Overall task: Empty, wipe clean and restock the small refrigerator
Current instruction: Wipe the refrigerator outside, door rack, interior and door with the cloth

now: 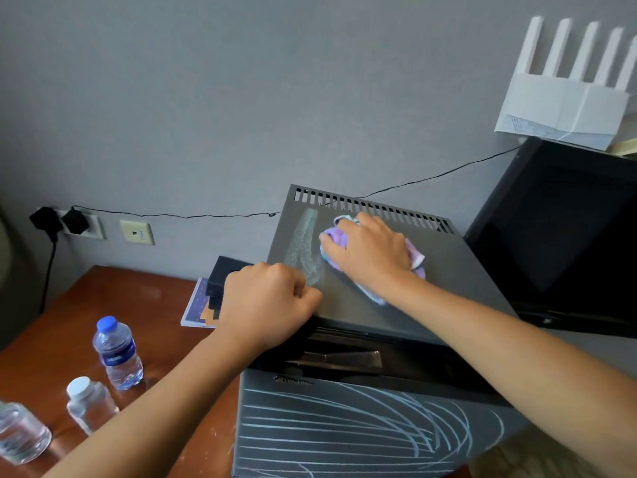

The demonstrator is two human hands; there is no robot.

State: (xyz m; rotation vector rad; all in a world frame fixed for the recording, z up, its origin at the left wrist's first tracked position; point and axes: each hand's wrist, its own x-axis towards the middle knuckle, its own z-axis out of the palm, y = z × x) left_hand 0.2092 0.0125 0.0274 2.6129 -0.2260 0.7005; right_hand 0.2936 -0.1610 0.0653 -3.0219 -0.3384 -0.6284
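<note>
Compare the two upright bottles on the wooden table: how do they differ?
The blue-capped bottle has a blue cap and a dark blue label; the white-capped bottle has a white cap and no label visible. The blue-capped one stands farther back and looks taller. Both are clear plastic, capped and upright.

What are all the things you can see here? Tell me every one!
refrigerator: 1, dark grey, centre, pale streaks on its front
cloth: 1, purple and white, on the refrigerator top
wet smear: 1, pale, left of the cloth
bottles: 3, clear, one blue cap, one white cap, on the table
table: 1, brown wood, left
books: small stack, dark and purple, beside the refrigerator
router: 1, white, upper right
screen: 1, black, right
plugs: 2, black, wall socket
left hand: fist on the refrigerator's front edge
right hand: pressing the cloth
</note>
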